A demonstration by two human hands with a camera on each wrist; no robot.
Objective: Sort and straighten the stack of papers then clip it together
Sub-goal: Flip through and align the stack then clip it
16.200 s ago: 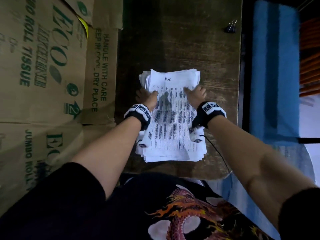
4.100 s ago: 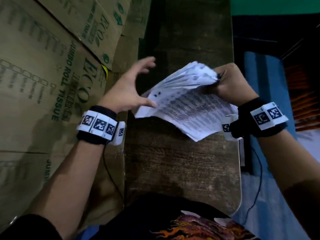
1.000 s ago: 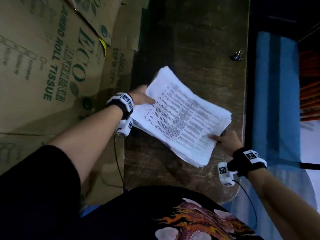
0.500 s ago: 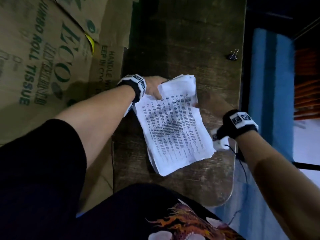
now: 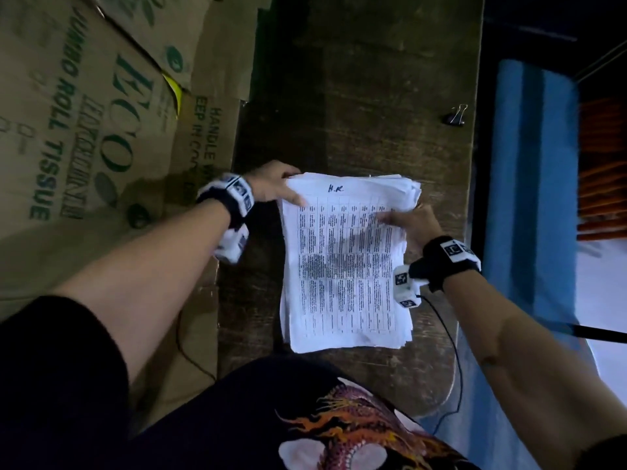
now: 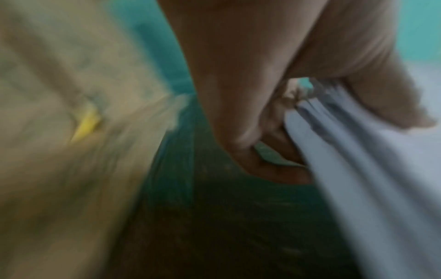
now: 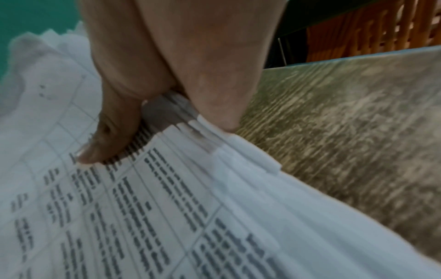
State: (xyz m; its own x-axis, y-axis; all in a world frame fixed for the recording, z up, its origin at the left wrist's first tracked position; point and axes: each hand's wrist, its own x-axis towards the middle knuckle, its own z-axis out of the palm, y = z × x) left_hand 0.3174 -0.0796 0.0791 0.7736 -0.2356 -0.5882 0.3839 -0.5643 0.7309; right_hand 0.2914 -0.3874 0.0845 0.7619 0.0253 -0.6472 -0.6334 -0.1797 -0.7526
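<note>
A dark wooden table (image 5: 373, 79) takes up the middle of the head view, and flattened cardboard boxes (image 5: 84, 113) are stacked close along its left edge, so little room is left for moving on that side. A blue surface (image 5: 529, 198) is seen beyond the right edge. The far half of the tabletop is bare except for one small item, and open room is offered there.

The stack of papers (image 5: 346, 273) lies flat on the near half of the table, printed side up, with its long sides running away from the person. Its far end is uneven: lower sheets are seen stepping out past the top sheet at the far right corner, so the straightening is judged unfinished.

The far left corner is held by the left hand (image 5: 271, 184), thumb on top and fingers curled beneath, as the blurred left wrist view suggests; the corner is probably anchored this way. The right edge is pinched by the right hand (image 5: 414, 222), its thumb (image 7: 105, 143) pressed on the top sheet and the fingers tucked under the fanned edges, apparently so that the sheets can be squared.

The binder clip (image 5: 456, 115) lies well apart, near the far right edge, untouched, with a clear path from the right hand
</note>
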